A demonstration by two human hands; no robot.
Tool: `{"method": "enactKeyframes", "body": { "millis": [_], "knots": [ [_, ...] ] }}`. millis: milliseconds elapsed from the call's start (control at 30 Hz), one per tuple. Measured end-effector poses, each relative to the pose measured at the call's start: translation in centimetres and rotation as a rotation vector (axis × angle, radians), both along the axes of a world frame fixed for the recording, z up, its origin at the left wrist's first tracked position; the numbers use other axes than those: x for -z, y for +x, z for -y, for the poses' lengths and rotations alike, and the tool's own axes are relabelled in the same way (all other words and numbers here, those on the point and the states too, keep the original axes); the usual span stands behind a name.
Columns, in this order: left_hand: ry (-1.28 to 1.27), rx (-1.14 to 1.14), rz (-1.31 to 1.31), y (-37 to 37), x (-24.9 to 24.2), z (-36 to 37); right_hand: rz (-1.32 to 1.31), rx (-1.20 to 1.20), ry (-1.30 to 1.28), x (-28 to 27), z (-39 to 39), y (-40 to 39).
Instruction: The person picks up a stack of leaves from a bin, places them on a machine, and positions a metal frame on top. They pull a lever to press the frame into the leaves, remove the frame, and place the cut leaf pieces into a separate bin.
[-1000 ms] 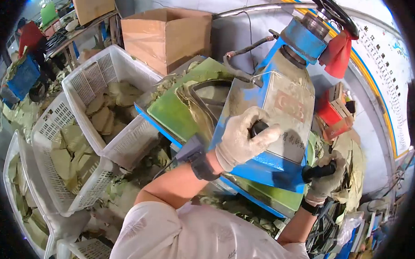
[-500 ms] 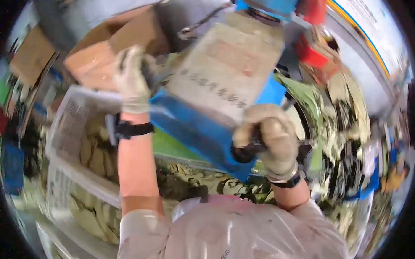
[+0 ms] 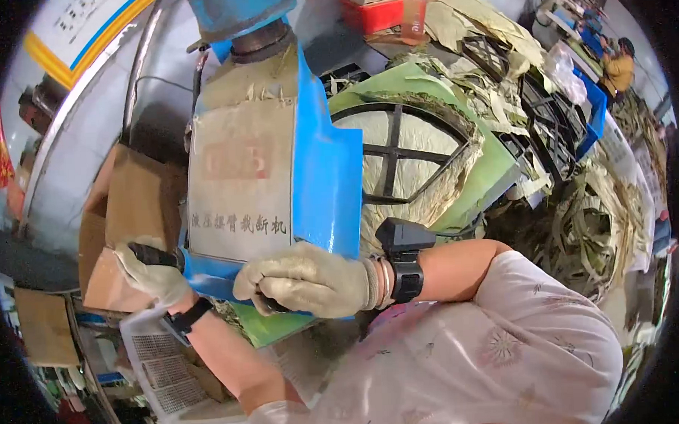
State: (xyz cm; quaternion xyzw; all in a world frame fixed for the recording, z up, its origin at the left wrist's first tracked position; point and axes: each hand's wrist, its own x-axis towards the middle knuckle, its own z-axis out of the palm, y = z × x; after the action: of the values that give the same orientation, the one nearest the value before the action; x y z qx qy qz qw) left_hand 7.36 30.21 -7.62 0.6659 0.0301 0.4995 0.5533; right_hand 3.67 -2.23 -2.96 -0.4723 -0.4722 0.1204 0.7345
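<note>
A blue swing-arm cutting press (image 3: pixel 327 190) with a worn beige plate fills the centre of the head view. My left hand (image 3: pixel 151 278), in a pale glove, is closed around a black handle (image 3: pixel 155 256) at the lower left of the arm. My right hand (image 3: pixel 312 280), also gloved, wraps over a second black handle (image 3: pixel 273 302) at the arm's lower front edge. To the right of the press, a black leaf-shaped cutting die (image 3: pixel 388 152) rests on pale leaf-like sheets (image 3: pixel 416 146) over a green board (image 3: pixel 495 165). Part of that board lies hidden beneath the press arm.
A cardboard box (image 3: pixel 133 193) stands left of the press, with a white plastic basket (image 3: pixel 162 368) below it. More black dies (image 3: pixel 553 122) and scraps lie at right, beside a blue crate (image 3: pixel 594 110). Another person (image 3: pixel 618 66) is at the far right.
The view has turned to the right, and the press arm now appears further left. My left hand, earlier blurred with fingers apart near its handle, is now closed on it. My right hand keeps its grip.
</note>
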Motion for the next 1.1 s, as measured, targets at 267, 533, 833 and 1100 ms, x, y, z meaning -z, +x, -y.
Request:
{"method": "enactKeyframes", "body": {
  "millis": [267,533,833,1100],
  "knots": [
    [-0.165,-0.091,-0.137,0.1,-3.5,2.7,-0.013,0.132,-0.184,-0.2,3.0,-0.6],
    [0.045,-0.260,-0.215,4.5,-5.5,-2.9,0.703,0.849,-0.890,5.4,19.9,0.0],
    [0.398,-0.462,-0.294,0.3,-6.7,-4.9,0.996,0.736,-0.987,10.0,19.2,2.5],
    [0.726,-0.193,-0.564,-15.7,5.2,15.4,1.125,0.787,-0.877,10.5,19.5,4.4]
  ]
}}
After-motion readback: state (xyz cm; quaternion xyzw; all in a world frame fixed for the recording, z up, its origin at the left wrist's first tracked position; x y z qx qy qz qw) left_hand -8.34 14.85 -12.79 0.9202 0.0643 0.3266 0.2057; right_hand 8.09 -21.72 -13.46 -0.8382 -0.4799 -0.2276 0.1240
